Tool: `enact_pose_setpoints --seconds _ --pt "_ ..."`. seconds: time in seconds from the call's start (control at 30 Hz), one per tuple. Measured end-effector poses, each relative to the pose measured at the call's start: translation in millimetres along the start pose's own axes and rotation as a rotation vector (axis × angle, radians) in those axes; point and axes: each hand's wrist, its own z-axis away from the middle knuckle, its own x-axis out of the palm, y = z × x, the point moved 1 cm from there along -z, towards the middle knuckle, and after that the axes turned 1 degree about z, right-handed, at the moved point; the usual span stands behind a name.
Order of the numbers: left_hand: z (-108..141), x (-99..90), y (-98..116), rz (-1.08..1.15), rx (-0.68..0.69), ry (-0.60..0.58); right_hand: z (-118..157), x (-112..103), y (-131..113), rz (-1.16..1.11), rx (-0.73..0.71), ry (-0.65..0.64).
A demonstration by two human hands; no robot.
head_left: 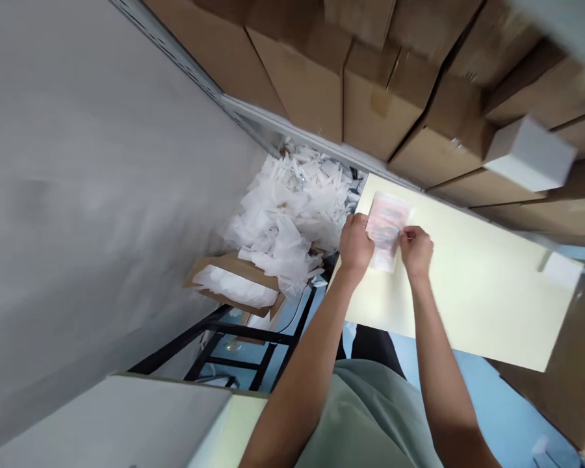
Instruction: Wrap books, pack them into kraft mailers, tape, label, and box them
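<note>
A small flat packet (386, 227), pinkish with pale edges and blurred markings, is between my two hands above the cream tabletop (472, 279). My left hand (355, 244) grips its left edge, thumb on top. At its right edge, the fingertips of my right hand (416, 250) are pinched together on the packet. What the packet contains cannot be made out.
Cardboard boxes (297, 84) line the shelf behind the table, with a white box (531, 154) in front. White scrap sheets (292, 214) are heaped at the left, near an open carton (238, 283). A small white block (562, 270) sits at the table's right end.
</note>
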Motion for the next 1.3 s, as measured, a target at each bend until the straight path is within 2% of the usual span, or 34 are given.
enact_pose_setpoints --seconds 0.1,0.2,0.3,0.37,0.47,0.63,0.77,0.87,0.93,1.0,1.07,1.17,1.23,1.27,1.3 --pt "11.8 -11.7 22.7 -0.049 -0.071 -0.003 -3.3 -19.2 -21.7 0.209 0.011 -0.122" --pt "58.3 -34.3 33.8 0.003 -0.047 0.082 10.7 -50.6 -38.7 0.352 -0.007 -0.206" --pt "139.8 -54.4 20.3 0.117 -0.015 0.275 50.4 -75.3 -39.9 0.362 -0.179 -0.201" --pt "206.3 -60.7 2.4 0.199 -0.053 0.394 88.9 -80.1 -32.2 0.36 -0.357 -0.244" --pt "310.3 -64.1 -23.8 0.321 -0.169 0.588 156.0 -73.4 -16.2 0.381 -0.644 -0.442" --pt "464.4 -68.0 -50.7 0.529 -0.354 0.955 259.9 -58.4 0.0 0.434 -0.985 -0.756" --pt "551.8 -66.0 -64.2 0.655 -0.496 1.208 315.7 -59.4 -12.9 0.408 -1.219 -0.865" --pt "597.7 -65.4 -79.4 0.699 -0.537 1.346 357.4 -63.3 -35.3 0.379 -1.334 -0.917" --pt "625.0 -67.5 -93.9 0.715 -0.548 1.43 395.9 -62.8 -47.8 0.356 -1.401 -0.993" --pt "654.1 -71.1 -111.1 0.728 -0.555 1.497 445.7 -56.4 -51.7 0.322 -1.451 -1.113" --pt "687.0 -75.1 -129.9 0.735 -0.56 1.55 505.6 -41.0 -44.7 0.291 -1.46 -1.279" --pt "744.2 -78.6 -160.4 0.721 -0.582 1.608 605.6 2.1 -18.2 0.29 -1.393 -1.561" --pt "785.0 -77.9 -182.1 0.717 -0.616 1.63 671.2 42.6 2.0 0.311 -1.249 -1.689" --pt "805.4 -76.9 -193.0 0.723 -0.63 1.636 701.5 64.9 11.0 0.313 -1.102 -1.721" --pt "825.5 -75.6 -203.6 0.734 -0.638 1.641 729.5 87.7 18.7 0.307 -0.895 -1.736"
